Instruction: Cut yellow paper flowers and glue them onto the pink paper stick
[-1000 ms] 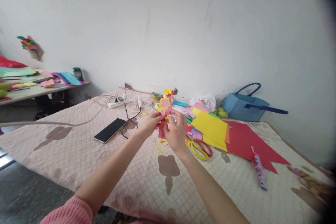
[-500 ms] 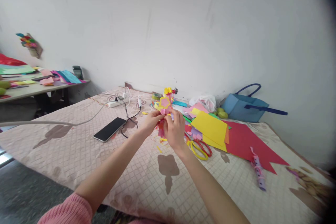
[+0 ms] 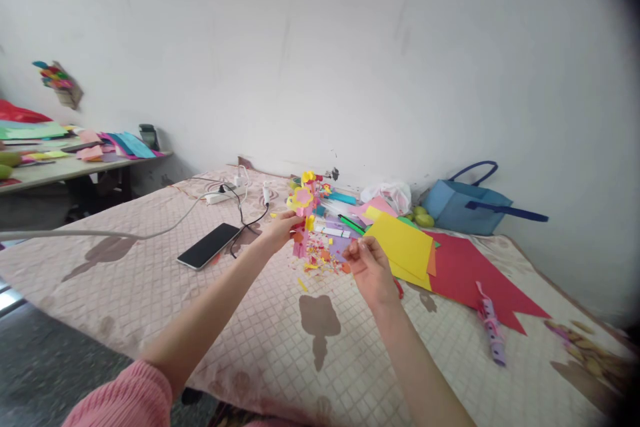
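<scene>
Head view: holding the flower piece (image 3: 303,199) roughly upright in the left hand (image 3: 280,230), with thumb and fingers closed on its left edge at about mid-height; impossible to tell whether resting its lower end on the tabletop (image 3: 250,320) or bearing it just clear. Holding the right hand (image 3: 373,275) apart from the piece, off to its right, with fingers curled in and thumb nearly meeting them; too small to tell whether pinching some tiny bit or nothing at all. Just right of the piece, many loose scraps (image 3: 320,263), and beyond them a white strip (image 3: 333,231) and a green pen (image 3: 351,224). Behind the right hand, a yellow sheet (image 3: 400,243); beside the right wrist, mostly hidden, a red handle (image 3: 399,288). Judging from this, probably at a steadying step, between touches on the flowers. For any further touch, likely to need a light, exact fingertip pinch with the right, a firm but gentle hold with the left, and care against creasing thin petals.
</scene>
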